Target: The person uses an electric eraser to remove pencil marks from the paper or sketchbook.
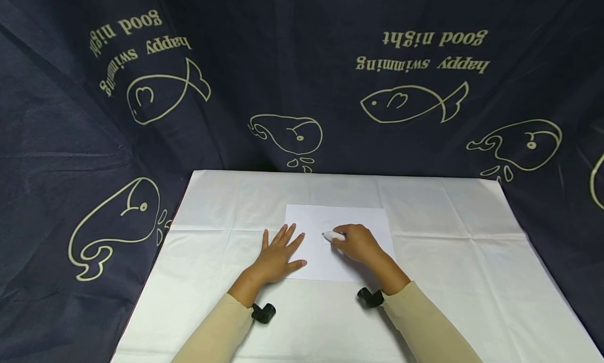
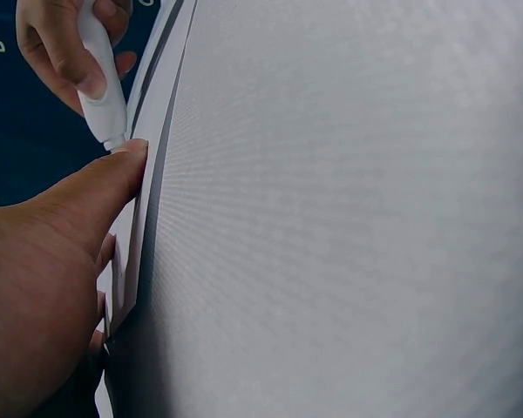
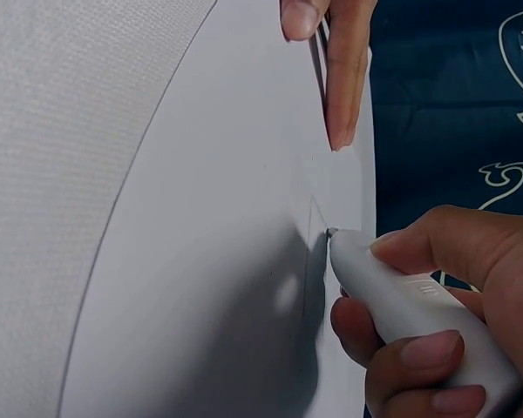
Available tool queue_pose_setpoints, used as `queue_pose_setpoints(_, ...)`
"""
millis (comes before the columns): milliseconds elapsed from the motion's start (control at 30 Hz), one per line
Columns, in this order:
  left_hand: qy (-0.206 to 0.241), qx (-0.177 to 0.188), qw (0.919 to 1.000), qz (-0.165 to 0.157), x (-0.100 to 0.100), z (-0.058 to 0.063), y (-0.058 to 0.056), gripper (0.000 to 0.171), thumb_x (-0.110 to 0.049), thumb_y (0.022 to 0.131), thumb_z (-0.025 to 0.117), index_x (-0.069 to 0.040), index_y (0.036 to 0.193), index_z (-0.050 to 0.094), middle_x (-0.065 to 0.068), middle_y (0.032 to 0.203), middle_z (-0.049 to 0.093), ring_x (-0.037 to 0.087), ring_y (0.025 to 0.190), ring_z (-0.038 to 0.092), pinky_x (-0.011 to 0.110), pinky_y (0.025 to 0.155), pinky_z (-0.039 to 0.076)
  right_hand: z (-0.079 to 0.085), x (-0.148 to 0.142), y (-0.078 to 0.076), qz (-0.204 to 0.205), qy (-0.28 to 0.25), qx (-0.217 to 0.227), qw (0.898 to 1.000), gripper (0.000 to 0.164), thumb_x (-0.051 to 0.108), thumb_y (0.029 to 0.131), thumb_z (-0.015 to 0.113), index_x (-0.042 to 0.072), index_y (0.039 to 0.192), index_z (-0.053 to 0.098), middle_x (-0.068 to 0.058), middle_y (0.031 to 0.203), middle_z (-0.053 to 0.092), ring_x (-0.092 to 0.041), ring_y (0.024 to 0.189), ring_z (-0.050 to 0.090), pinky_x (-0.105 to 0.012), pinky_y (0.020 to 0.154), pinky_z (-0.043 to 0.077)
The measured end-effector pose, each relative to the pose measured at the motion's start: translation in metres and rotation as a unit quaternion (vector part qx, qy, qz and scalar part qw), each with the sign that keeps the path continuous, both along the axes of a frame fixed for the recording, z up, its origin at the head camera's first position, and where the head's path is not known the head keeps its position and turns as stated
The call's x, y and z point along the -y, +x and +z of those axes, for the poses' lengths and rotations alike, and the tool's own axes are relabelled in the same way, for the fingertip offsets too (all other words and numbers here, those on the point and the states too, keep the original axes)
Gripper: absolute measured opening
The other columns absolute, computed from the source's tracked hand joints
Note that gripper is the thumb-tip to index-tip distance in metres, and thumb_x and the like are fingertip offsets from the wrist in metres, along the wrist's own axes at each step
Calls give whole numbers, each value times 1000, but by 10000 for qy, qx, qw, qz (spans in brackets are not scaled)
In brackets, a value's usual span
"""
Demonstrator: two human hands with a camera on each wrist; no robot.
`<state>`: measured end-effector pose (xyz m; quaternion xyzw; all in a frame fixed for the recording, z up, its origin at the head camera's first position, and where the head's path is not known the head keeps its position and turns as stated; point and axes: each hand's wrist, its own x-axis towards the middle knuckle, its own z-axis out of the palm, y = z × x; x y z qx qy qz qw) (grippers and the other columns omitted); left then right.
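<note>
A sheet of white paper (image 1: pixel 309 216) lies on the white-covered table. My left hand (image 1: pixel 276 259) rests flat on its left side with fingers spread, the thumb (image 2: pixel 126 170) lying near the paper's front edge. My right hand (image 1: pixel 360 242) grips a chunky white pen-shaped tool (image 3: pixel 388 305) with a small dark tip, thumb along one side and fingers curled round the other. In the right wrist view the tip meets the paper beside a faint straight-lined outline (image 3: pixel 310 252). The hand's shadow covers part of the sheet.
A white cloth (image 1: pixel 453 279) with fold creases covers the table. Behind and to the left hangs a dark blue curtain (image 1: pixel 264 64) printed with fish, whales and lettering. Black wrist-worn devices sit at the left wrist (image 1: pixel 263 313) and right wrist (image 1: pixel 370 297).
</note>
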<state>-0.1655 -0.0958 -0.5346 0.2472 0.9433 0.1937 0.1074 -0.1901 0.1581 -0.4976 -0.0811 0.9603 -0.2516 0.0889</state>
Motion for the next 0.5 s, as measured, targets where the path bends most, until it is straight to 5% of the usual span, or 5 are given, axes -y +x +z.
queue_pose_setpoints(500, 22, 0, 10000, 20, -1, 0, 0, 72, -53, 100, 55, -19, 160, 31, 10, 171, 13, 33, 160, 8, 74, 119, -2, 2, -10, 2, -15, 96, -39, 9999, 32, 25, 93, 70, 5, 118, 75, -15, 116, 75, -38, 114, 68, -52, 97, 53)
